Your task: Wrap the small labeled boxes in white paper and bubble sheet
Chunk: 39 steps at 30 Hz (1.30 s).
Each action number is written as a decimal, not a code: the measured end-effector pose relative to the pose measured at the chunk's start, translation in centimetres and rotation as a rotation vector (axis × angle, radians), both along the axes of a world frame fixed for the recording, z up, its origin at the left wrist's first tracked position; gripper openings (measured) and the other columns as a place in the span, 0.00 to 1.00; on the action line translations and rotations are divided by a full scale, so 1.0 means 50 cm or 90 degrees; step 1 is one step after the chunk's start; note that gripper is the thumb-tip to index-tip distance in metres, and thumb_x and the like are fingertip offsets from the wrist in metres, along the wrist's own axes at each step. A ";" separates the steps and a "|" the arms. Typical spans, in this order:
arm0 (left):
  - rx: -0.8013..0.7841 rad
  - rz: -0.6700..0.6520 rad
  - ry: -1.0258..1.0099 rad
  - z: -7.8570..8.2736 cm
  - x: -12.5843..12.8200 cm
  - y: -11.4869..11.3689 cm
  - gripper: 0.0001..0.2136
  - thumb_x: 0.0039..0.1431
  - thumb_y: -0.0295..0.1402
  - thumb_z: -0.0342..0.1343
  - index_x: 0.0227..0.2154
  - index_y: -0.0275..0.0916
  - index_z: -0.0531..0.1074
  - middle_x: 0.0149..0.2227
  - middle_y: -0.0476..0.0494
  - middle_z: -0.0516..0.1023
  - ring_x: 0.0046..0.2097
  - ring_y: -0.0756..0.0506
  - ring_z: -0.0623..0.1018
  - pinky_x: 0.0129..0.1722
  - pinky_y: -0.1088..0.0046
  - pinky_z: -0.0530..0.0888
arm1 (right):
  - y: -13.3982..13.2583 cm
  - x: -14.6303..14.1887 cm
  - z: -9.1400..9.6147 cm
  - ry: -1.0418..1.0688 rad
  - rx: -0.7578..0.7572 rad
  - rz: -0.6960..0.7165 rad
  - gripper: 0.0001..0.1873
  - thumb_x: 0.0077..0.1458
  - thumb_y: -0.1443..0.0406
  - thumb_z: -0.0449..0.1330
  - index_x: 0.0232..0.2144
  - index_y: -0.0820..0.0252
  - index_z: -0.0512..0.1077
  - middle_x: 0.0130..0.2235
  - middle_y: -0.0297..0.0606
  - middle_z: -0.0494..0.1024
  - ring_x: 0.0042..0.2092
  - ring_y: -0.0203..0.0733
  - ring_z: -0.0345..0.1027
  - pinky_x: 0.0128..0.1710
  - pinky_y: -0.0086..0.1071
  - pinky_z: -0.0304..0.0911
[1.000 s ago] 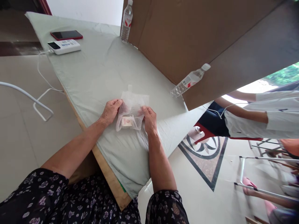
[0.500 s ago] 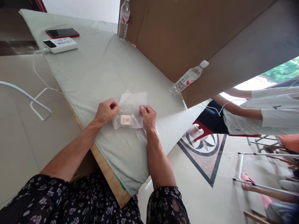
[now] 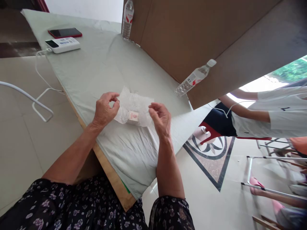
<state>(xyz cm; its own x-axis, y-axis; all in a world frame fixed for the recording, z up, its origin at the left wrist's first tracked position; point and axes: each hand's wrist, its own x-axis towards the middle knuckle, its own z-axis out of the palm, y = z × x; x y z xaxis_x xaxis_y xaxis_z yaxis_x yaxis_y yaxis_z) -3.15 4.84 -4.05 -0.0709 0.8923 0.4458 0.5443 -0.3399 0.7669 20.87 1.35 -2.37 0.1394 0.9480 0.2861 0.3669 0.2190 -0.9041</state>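
A small whitish block with a red print (image 3: 133, 116) lies on a crinkled, translucent sheet of bubble wrap (image 3: 136, 100) near the table's corner. The wrap is spread out around the block, its far left corner standing up. My left hand (image 3: 105, 108) pinches the wrap's left edge between thumb and forefinger. On the opposite side, my right hand (image 3: 161, 117) has its thumb and forefinger closed at the right edge of the wrap; the exact grip is partly hidden. Neither hand touches the block.
A pale cloth (image 3: 88, 70) covers the table. A phone (image 3: 65, 32) and a white cabled device (image 3: 62, 45) lie far left. A water bottle (image 3: 195, 78) leans by a large cardboard panel (image 3: 177, 41); another bottle (image 3: 128, 20) stands behind. A person in white (image 3: 283, 110) sits right.
My hands have moved apart, the left one slightly up and the right one to the right. The wrap is spread wider, and the block has shifted a little right and turned.
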 end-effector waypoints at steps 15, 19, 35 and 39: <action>-0.215 -0.312 0.200 0.059 -0.033 -0.057 0.14 0.63 0.43 0.54 0.40 0.43 0.80 0.21 0.50 0.75 0.25 0.46 0.74 0.28 0.71 0.66 | -0.132 0.036 0.006 -0.190 -0.145 0.316 0.13 0.60 0.56 0.65 0.42 0.53 0.84 0.39 0.38 0.87 0.39 0.42 0.79 0.38 0.35 0.70; -0.120 -0.293 0.333 0.049 -0.013 -0.069 0.20 0.56 0.39 0.58 0.52 0.41 0.77 0.48 0.38 0.82 0.50 0.36 0.80 0.48 0.63 0.75 | -0.120 0.032 -0.003 -0.175 -0.095 0.207 0.13 0.62 0.56 0.63 0.44 0.53 0.83 0.39 0.39 0.86 0.40 0.43 0.79 0.42 0.38 0.71; -0.224 -0.344 0.402 -0.036 0.000 -0.078 0.53 0.53 0.55 0.63 0.74 0.34 0.47 0.76 0.25 0.52 0.77 0.27 0.51 0.74 0.47 0.52 | -0.017 0.163 -0.068 -0.218 -0.036 -0.226 0.31 0.52 0.58 0.65 0.58 0.61 0.71 0.55 0.51 0.80 0.52 0.53 0.75 0.55 0.50 0.69; -0.194 -0.333 0.406 -0.048 0.000 -0.074 0.52 0.53 0.55 0.64 0.74 0.36 0.49 0.75 0.27 0.56 0.76 0.26 0.54 0.73 0.46 0.54 | -0.041 0.219 -0.103 -0.315 -0.066 -0.260 0.34 0.51 0.58 0.64 0.60 0.59 0.69 0.57 0.53 0.78 0.56 0.57 0.72 0.61 0.57 0.63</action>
<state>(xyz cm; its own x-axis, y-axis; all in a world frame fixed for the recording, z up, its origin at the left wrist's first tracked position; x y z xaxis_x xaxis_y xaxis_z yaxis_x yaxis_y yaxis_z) -3.14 1.15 -6.44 0.5620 0.8272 -0.0020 0.7317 -0.4960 0.4675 31.81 -0.71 -7.50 0.3702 0.8726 0.3187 0.7809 -0.1065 -0.6155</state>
